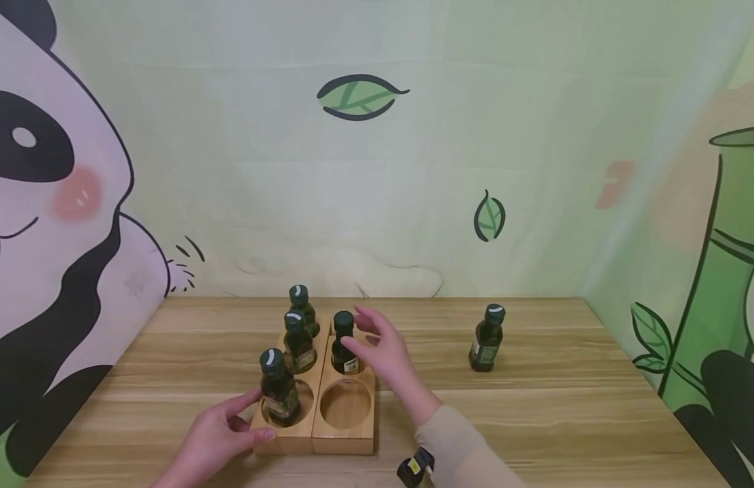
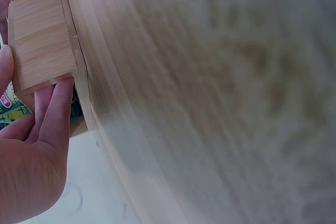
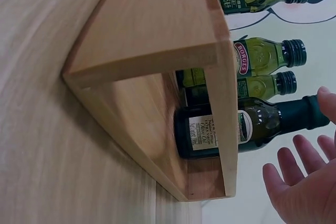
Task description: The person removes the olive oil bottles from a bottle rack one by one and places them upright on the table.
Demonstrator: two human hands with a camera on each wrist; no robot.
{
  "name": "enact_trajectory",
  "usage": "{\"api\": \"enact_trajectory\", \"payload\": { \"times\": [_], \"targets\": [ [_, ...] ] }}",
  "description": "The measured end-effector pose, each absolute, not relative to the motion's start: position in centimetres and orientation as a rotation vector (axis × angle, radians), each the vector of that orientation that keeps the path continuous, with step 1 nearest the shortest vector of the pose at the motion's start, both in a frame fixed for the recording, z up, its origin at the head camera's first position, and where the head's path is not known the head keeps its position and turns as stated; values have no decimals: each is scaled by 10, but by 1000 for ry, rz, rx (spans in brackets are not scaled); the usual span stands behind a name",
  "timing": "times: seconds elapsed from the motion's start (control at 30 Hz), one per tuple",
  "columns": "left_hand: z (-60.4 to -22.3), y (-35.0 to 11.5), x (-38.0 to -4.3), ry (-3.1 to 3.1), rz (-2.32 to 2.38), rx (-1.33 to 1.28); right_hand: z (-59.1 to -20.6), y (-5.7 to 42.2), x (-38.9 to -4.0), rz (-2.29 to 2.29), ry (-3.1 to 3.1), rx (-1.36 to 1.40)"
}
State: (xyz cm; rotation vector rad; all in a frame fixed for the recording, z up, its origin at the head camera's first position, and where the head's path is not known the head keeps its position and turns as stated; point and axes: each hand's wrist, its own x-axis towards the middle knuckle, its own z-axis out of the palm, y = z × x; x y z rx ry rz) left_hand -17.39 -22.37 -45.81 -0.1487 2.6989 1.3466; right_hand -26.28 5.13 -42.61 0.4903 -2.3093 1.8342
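Two wooden bottle racks with round holes stand side by side, the left rack (image 1: 284, 444) against the right rack (image 1: 343, 445). My left hand (image 1: 213, 434) grips the left rack's near left corner; in the left wrist view its fingers (image 2: 55, 111) reach into the rack's open side. Beside that grip stands a small olive oil bottle (image 1: 281, 396). A darker olive oil bottle (image 3: 257, 124) sits upright in the right rack. My right hand (image 1: 386, 352) is around its upper part with fingers spread, the thumb overlapping the cap in the right wrist view.
Two more small bottles, a middle one (image 1: 300, 349) and a far one (image 1: 299, 296), stand in the left rack. Another bottle (image 1: 487, 342) stands on the table at right. A black device (image 1: 415, 468) is at the right wrist. A printed cloth (image 1: 261, 169) hangs behind the table.
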Motion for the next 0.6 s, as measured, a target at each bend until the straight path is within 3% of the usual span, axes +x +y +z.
{"api": "enact_trajectory", "payload": {
  "times": [0.6],
  "targets": [
    [-459, -225, -175, 2693, 1351, -121, -424, 45, -274, 1962, -2312, 471]
  ]
}}
